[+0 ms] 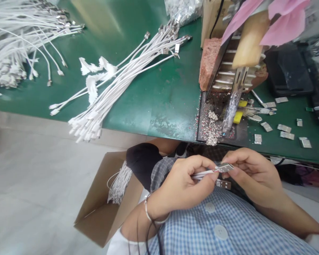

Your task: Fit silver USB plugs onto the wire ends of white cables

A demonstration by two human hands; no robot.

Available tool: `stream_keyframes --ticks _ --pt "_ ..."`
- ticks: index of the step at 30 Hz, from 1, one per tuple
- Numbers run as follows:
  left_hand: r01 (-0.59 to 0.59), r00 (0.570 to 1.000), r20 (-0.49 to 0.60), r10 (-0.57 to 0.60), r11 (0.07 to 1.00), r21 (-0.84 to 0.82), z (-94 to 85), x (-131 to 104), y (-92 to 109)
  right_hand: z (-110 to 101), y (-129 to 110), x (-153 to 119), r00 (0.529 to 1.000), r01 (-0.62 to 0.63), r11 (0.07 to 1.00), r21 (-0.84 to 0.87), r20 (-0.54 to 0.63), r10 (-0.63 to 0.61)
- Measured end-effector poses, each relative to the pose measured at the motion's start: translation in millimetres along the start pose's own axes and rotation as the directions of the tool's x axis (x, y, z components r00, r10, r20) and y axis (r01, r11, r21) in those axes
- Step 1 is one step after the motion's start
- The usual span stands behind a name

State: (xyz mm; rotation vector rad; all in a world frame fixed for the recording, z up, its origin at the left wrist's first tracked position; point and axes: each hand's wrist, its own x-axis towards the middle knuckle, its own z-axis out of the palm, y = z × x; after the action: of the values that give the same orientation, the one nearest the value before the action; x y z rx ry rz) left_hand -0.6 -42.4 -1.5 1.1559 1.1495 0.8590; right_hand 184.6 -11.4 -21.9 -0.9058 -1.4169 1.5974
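Observation:
My left hand pinches white cables near their connector end, in front of the checked apron. At the tip of these cables is a metal USB connector, held between the thumb and fingers of my right hand. A second USB connector hangs just below it, beside my left thumb. On the green table, a bundle of white cables lies slantwise, with torn white scraps against its left side.
A soldering iron leans by a brick over a dark tray with solder bits. Loose metal connectors lie to the right. More cables are piled far left. A cardboard box holding cables stands below the table.

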Motion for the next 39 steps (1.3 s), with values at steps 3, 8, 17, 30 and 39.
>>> stream_keyframes --ticks 3,8,17,30,39 --pt "0.009 1.000 0.006 -0.009 1.000 -0.005 -0.5 0.9 1.3 1.2 2.7 0.1 0.999 -0.048 0.995 0.092 0.010 0.047" --pt "0.089 0.996 0.026 -0.088 0.996 -0.011 -1.8 1.9 0.8 3.0 5.8 -0.7 0.994 -0.110 0.980 0.168 0.031 0.106" --pt "0.226 0.974 0.027 -0.226 0.953 -0.203 8.2 5.9 -6.3 5.7 12.9 -3.8 0.988 -0.142 0.953 0.266 -0.013 0.151" --pt "0.135 0.989 -0.038 -0.143 0.977 -0.164 15.1 1.7 -9.5 15.7 10.5 2.7 0.942 -0.307 0.802 0.513 0.046 0.331" --pt "0.092 0.995 -0.013 -0.095 0.986 -0.142 4.2 -3.6 -13.7 8.0 9.4 -3.1 0.993 -0.085 0.989 0.123 -0.075 0.094"
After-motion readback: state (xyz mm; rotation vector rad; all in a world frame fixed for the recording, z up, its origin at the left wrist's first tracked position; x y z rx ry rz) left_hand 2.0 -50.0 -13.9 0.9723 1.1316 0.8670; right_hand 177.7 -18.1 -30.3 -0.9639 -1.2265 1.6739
